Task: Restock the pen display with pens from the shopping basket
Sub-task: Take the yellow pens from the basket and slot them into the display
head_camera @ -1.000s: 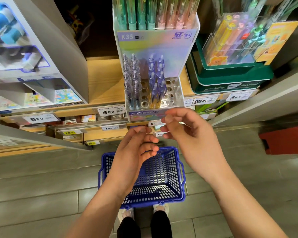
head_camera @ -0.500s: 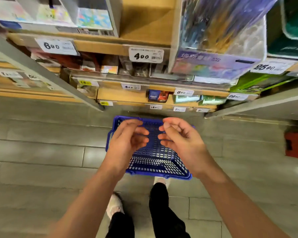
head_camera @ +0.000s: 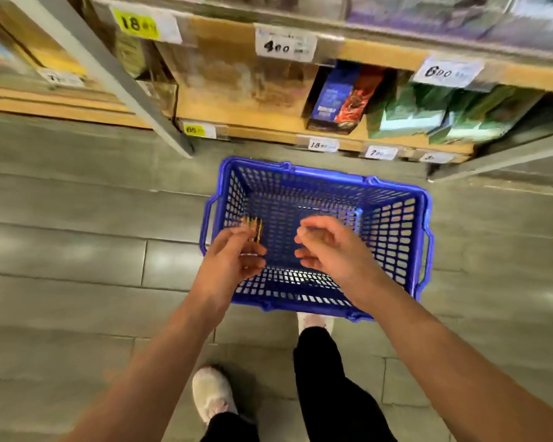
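Both hands, left point(head_camera: 233, 256) and right point(head_camera: 336, 250), hover above the basket point(head_camera: 393, 224).

On the upper shelf edge point(head_camera: 380, 52) you can read a yellow tag point(head_camera: 138, 24) marked 18, a white tag point(head_camera: 284, 45) showing roughly 400 and another white tag point(head_camera: 447, 71) roughly 600, while on the lower shelf edge point(head_camera: 262, 132) a small yellow tag point(head_camera: 198, 130) says 65 and a small white tag point(head_camera: 322, 145) says 18.
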Motion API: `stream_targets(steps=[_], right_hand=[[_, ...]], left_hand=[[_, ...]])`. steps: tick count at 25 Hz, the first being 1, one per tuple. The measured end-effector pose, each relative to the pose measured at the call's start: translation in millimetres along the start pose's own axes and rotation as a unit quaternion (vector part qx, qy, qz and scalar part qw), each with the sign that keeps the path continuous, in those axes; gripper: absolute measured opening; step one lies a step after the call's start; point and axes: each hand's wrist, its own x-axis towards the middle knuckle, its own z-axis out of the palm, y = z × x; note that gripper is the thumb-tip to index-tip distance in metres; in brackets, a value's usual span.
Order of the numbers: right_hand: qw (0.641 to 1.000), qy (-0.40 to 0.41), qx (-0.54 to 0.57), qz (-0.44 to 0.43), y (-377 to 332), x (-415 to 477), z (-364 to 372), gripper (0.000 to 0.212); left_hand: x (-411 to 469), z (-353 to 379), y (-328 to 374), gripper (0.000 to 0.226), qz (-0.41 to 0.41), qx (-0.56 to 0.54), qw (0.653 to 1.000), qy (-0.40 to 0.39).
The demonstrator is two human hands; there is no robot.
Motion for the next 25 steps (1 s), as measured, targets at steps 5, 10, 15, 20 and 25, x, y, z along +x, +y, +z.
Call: stream_targets(steps=[5,10,15,20,25], right_hand=[[0.994,-0.037,-0.102,0.003,77.8,106.2,6.5,0.018],[0.975,-0.059,-0.216,0.01,145.7,214.8,9.5,0.012],[0.9,-0.106,-0.419,-0.047,186.1,287.3,25.0,0.038],[0.842,-0.121,-0.517,-0.097,195.1,321.2,63.0,0.044],[0.831,-0.126,-0.535,-0.084,196.1,327.6,76.7,0.032]], left_hand=[[88.7,-11.4,-48.0,0.014,-0.027,0.03,0.999,0.003],[164.9,-2.2,-64.7,0.031,-0.095,0.093,0.991,0.017],[204.4,-4.6,-73.6,0.036,-0.086,0.156,0.984,-0.001],[208.7,-3.4,-63.3,0.035,-0.022,0.192,0.981,-0.027],[197.6,-3.0,-57.7,0.037,0.008,0.163,0.986,-0.034]])
